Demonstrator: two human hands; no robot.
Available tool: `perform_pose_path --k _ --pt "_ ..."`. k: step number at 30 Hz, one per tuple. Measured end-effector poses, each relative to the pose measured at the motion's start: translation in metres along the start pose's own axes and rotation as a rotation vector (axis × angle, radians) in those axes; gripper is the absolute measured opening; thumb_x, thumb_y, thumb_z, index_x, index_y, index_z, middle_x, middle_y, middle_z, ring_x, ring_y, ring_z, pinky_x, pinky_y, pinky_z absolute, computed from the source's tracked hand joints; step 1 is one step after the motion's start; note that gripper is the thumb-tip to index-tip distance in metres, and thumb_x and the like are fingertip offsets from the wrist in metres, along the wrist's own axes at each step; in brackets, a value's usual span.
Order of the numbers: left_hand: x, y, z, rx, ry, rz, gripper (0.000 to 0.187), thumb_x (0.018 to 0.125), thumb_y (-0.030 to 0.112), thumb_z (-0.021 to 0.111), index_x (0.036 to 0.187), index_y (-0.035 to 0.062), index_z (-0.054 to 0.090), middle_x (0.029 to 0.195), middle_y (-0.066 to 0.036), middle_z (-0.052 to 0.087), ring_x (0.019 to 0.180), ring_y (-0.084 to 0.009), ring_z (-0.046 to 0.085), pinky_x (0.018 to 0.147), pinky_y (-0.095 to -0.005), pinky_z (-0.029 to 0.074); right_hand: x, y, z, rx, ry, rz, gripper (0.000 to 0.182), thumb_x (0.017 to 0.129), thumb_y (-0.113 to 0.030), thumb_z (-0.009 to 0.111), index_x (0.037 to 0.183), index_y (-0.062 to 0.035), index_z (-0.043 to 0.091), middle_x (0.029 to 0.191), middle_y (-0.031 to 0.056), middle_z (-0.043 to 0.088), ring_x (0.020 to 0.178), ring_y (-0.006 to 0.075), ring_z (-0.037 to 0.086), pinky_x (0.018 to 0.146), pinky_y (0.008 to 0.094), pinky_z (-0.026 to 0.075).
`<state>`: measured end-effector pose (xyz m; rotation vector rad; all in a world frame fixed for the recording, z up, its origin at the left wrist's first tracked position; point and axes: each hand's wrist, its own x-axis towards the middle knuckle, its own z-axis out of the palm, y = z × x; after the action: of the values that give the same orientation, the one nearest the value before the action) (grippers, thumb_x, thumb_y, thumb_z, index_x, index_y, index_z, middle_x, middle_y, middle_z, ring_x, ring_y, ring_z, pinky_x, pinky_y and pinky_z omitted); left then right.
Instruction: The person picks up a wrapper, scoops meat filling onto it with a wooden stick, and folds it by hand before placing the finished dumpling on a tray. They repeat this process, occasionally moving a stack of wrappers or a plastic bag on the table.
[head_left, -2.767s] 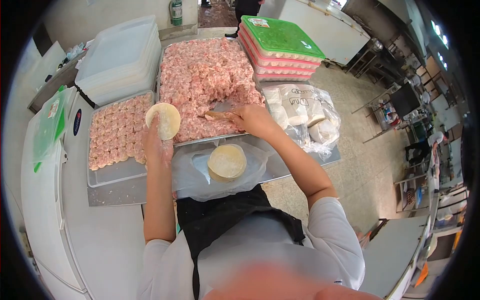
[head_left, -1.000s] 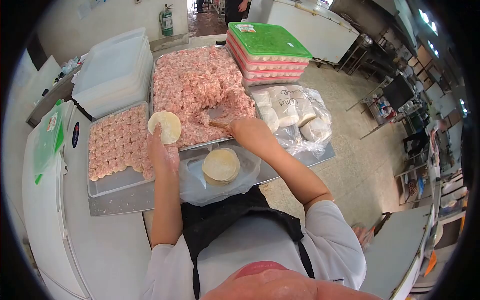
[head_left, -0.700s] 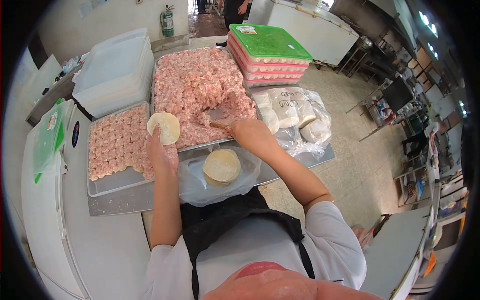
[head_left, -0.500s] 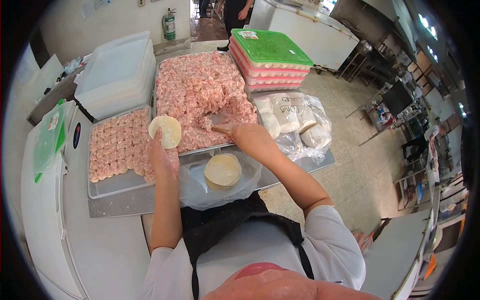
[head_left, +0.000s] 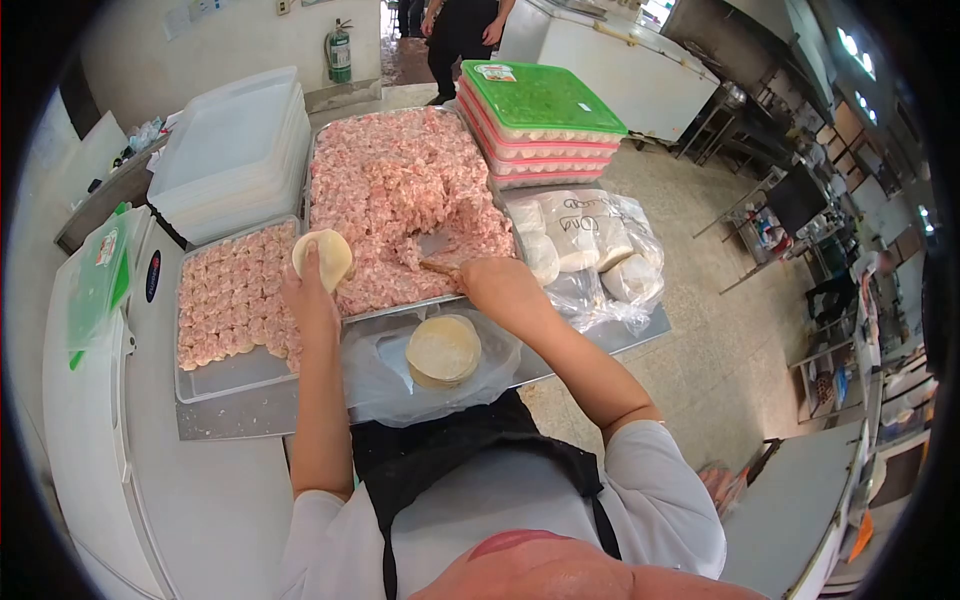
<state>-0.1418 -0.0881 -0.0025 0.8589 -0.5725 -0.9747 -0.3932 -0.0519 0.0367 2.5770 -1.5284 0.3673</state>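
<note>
My left hand (head_left: 315, 298) grips a round dough wrapper (head_left: 331, 257), thumb across its face, near the left edge of the big tray. Ground meat (head_left: 385, 160) fills that metal tray, with a hollow scooped near its front right. In my right hand (head_left: 500, 290) is a thin wooden tool (head_left: 437, 267), its tip at the meat; the fist hides the rest. A stack of round wrappers (head_left: 443, 350) lies on a plastic bag (head_left: 380, 395) in front of me. To the left, a clear tray (head_left: 215, 378) carries rows of small meat-filled dumplings (head_left: 235, 290).
White plastic containers (head_left: 230, 130) are stacked at the back left. Behind the meat tray on the right stand trays under a green lid (head_left: 545, 97). Bagged wrapper stacks (head_left: 590, 235) sit at the right. Another person (head_left: 463, 35) stands beyond the table.
My left hand has shifted slightly left and up, and the wrapper in it is more tilted and curved. My right hand has moved slightly down. The person behind has come further into view.
</note>
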Motion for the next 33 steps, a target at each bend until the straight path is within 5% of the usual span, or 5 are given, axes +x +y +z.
perform_pose_path --k 5,18,24,28,33 --pt "0.009 -0.021 -0.007 0.460 -0.107 0.300 0.028 0.091 0.020 0.063 0.101 -0.0060 0.065 0.090 -0.008 0.067 0.083 -0.0111 0.061 0.073 -0.0254 0.049 0.000 0.002 0.004 0.000 0.014 -0.005 0.012 0.077 -0.008 0.054 0.072 -0.0037 0.064 0.067 0.0157 0.064 0.065 0.0306 0.066 0.056 0.0401 0.053" --pt "0.016 -0.026 -0.019 0.307 -0.107 0.133 0.031 0.093 0.021 0.060 0.111 -0.0040 0.063 0.098 -0.007 0.066 0.089 -0.0111 0.059 0.079 -0.0270 0.048 -0.002 -0.001 0.006 -0.001 0.037 -0.010 0.012 0.078 -0.010 0.054 0.073 -0.0034 0.062 0.065 0.0158 0.063 0.061 0.0312 0.065 0.056 0.0416 0.052" --pt "0.010 -0.024 -0.015 0.356 -0.110 0.240 0.032 0.095 0.021 0.056 0.116 -0.0034 0.060 0.099 -0.006 0.065 0.089 -0.0126 0.059 0.079 -0.0272 0.048 0.006 0.017 0.000 -0.042 0.041 -0.082 0.012 0.078 -0.010 0.055 0.070 -0.0048 0.062 0.064 0.0146 0.063 0.060 0.0292 0.065 0.054 0.0411 0.052" --pt "-0.001 -0.003 -0.002 0.467 -0.136 0.237 0.032 0.095 0.022 0.056 0.114 -0.0039 0.061 0.099 -0.007 0.066 0.088 -0.0124 0.059 0.079 -0.0271 0.048 0.018 0.035 -0.061 -0.461 -0.053 -0.013 0.013 0.081 -0.016 0.056 0.073 -0.0082 0.064 0.066 0.0094 0.064 0.067 0.0273 0.066 0.055 0.0390 0.051" --pt "0.005 -0.003 -0.009 0.375 -0.009 0.229 0.030 0.095 0.022 0.057 0.107 -0.0046 0.063 0.096 -0.008 0.066 0.089 -0.0135 0.061 0.078 -0.0277 0.049 0.031 0.057 -0.042 -0.434 0.073 -0.168 0.011 0.078 -0.014 0.057 0.072 -0.0090 0.066 0.065 0.0081 0.063 0.061 0.0249 0.065 0.050 0.0371 0.049"
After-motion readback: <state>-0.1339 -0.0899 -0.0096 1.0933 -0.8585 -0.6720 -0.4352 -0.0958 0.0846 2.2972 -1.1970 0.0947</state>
